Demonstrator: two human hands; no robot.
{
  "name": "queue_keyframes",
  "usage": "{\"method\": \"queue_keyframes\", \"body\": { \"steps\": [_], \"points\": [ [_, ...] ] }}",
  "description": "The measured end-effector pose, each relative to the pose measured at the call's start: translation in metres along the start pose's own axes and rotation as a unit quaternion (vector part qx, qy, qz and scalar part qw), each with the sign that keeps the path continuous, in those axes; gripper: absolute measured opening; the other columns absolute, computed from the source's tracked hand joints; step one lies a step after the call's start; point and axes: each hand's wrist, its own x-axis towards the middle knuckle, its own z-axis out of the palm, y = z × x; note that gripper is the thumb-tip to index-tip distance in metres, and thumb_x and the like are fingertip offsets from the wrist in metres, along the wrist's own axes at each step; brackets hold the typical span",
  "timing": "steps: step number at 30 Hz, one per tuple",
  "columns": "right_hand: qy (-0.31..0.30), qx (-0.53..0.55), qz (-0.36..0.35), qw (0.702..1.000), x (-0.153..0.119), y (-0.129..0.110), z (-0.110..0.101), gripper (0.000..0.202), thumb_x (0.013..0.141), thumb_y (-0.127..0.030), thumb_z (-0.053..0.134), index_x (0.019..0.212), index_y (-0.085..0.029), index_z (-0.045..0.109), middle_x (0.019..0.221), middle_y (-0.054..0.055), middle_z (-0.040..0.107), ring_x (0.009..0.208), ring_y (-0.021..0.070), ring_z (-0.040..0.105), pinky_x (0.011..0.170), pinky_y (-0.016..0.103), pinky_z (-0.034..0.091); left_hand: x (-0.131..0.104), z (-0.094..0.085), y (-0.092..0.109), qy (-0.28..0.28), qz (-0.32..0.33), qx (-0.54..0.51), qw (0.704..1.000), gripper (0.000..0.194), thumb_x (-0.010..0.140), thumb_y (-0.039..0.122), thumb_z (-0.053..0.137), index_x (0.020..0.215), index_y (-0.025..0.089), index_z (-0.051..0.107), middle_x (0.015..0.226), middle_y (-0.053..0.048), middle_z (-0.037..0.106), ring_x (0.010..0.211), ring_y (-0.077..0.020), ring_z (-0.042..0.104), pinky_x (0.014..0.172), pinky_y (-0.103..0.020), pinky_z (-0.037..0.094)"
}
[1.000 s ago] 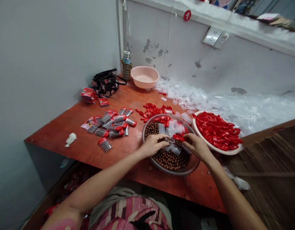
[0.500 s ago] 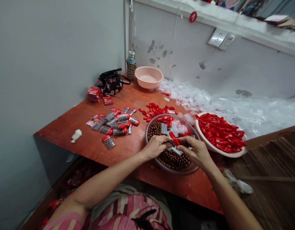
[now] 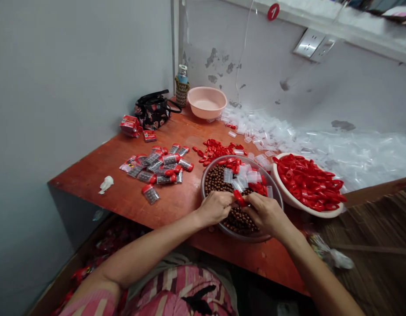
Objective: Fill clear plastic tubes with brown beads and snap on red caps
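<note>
The red plastic cap is between your hands, above the bowl. Your right hand pinches it between thumb and fingers; your left hand has its fingers curled in beside it, but what they grip is hidden. Beneath them, your grey bowl holds brown balls, clear plastic sleeves and more red pieces. To your right sits a white basin heaped with red caps; to your left, filled red-topped packs lie piled on the desk.
</note>
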Motion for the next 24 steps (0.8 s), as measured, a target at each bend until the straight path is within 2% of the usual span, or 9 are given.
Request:
{"method": "queue_keyframes", "body": {
  "steps": [3, 5, 6, 9, 10, 12, 17, 20, 24],
  "points": [
    [-0.039, 0.071, 0.024, 0.996, 0.005, 0.008, -0.006, 0.005, 0.077, -0.022, 0.056, 0.076, -0.018, 0.055, 0.070, 0.001, 0.059, 0.063, 0.0132, 0.056, 0.058, 0.023, 0.043, 0.001, -0.004, -0.001, -0.022, 0.001, -0.030, 0.999, 0.022, 0.082, 0.015, 0.048, 0.093, 0.018, 0.066, 0.083, -0.003, 0.067, 0.078, -0.0137, 0.061, 0.071, -0.020, 0.042],
    [-0.058, 0.089, 0.022, 0.994, 0.008, 0.008, -0.014, 0.016, 0.073, -0.025, 0.062, 0.086, -0.019, 0.057, 0.086, 0.003, 0.062, 0.077, 0.0162, 0.059, 0.064, 0.025, 0.047, 0.003, -0.007, -0.001, -0.050, 0.003, -0.055, 0.997, 0.021, 0.081, 0.017, 0.050, 0.093, 0.018, 0.067, 0.084, -0.002, 0.068, 0.078, -0.0129, 0.061, 0.070, -0.019, 0.041],
    [-0.060, 0.081, 0.012, 0.995, 0.009, 0.006, -0.019, 0.030, 0.070, -0.026, 0.064, 0.099, -0.019, 0.056, 0.101, 0.006, 0.060, 0.090, 0.0193, 0.059, 0.070, 0.028, 0.048, 0.004, -0.008, -0.001, -0.068, 0.005, -0.068, 0.995, 0.020, 0.081, 0.018, 0.051, 0.093, 0.019, 0.067, 0.084, -0.002, 0.068, 0.077, -0.0126, 0.061, 0.070, -0.018, 0.040],
    [-0.065, 0.022, -0.071, 0.995, 0.012, -0.003, -0.032, 0.075, 0.068, -0.018, 0.063, 0.134, -0.020, 0.029, 0.137, 0.013, 0.035, 0.124, 0.0254, 0.036, 0.091, 0.038, 0.042, 0.005, -0.011, 0.000, -0.119, -0.002, -0.119, 0.986, 0.020, 0.079, 0.020, 0.054, 0.093, 0.018, 0.068, 0.084, -0.001, 0.069, 0.077, -0.0127, 0.061, 0.070, -0.017, 0.040],
    [-0.070, 0.005, -0.108, 0.992, 0.013, -0.005, -0.036, 0.079, 0.069, -0.014, 0.060, 0.137, -0.021, 0.021, 0.140, 0.012, 0.031, 0.128, 0.0247, 0.031, 0.095, 0.040, 0.039, 0.005, -0.011, 0.000, -0.124, -0.013, -0.137, 0.983, 0.020, 0.079, 0.022, 0.055, 0.092, 0.017, 0.068, 0.084, -0.001, 0.069, 0.078, -0.0131, 0.061, 0.071, -0.017, 0.040],
    [-0.066, -0.024, -0.163, 0.984, 0.013, -0.006, -0.040, 0.074, 0.073, -0.011, 0.055, 0.138, -0.023, 0.022, 0.136, 0.011, 0.037, 0.126, 0.0228, 0.034, 0.098, 0.041, 0.037, 0.006, -0.011, 0.000, -0.110, -0.045, -0.173, 0.978, 0.021, 0.078, 0.023, 0.056, 0.093, 0.017, 0.068, 0.084, -0.001, 0.069, 0.080, -0.0143, 0.061, 0.072, -0.018, 0.041],
    [0.093, -0.073, -0.135, 0.984, 0.003, 0.004, -0.026, 0.051, 0.081, -0.023, 0.055, 0.129, -0.024, 0.038, 0.112, 0.011, 0.055, 0.104, 0.0225, 0.053, 0.085, 0.037, 0.048, 0.009, -0.011, 0.001, -0.039, -0.101, -0.288, 0.952, 0.031, 0.078, 0.027, 0.054, 0.104, 0.014, 0.064, 0.093, -0.003, 0.067, 0.084, -0.0167, 0.059, 0.073, -0.021, 0.043],
    [0.151, -0.072, -0.095, 0.981, -0.003, 0.003, -0.003, 0.059, 0.081, -0.027, 0.054, 0.134, -0.022, 0.030, 0.116, 0.013, 0.051, 0.107, 0.0243, 0.051, 0.087, 0.039, 0.047, 0.011, -0.010, 0.002, 0.003, -0.113, -0.296, 0.948, 0.028, 0.077, 0.027, 0.054, 0.098, 0.011, 0.065, 0.088, -0.004, 0.066, 0.079, -0.0155, 0.058, 0.071, -0.022, 0.043],
    [0.183, -0.096, -0.033, 0.978, 0.000, -0.009, 0.024, 0.076, 0.078, -0.034, 0.057, 0.139, -0.013, 0.017, 0.124, 0.020, 0.042, 0.115, 0.0307, 0.043, 0.090, 0.047, 0.043, 0.012, -0.007, -0.002, 0.028, -0.117, -0.290, 0.949, 0.026, 0.078, 0.026, 0.052, 0.098, 0.012, 0.062, 0.082, -0.003, 0.064, 0.073, -0.0124, 0.055, 0.068, -0.021, 0.042]
  ]
}}
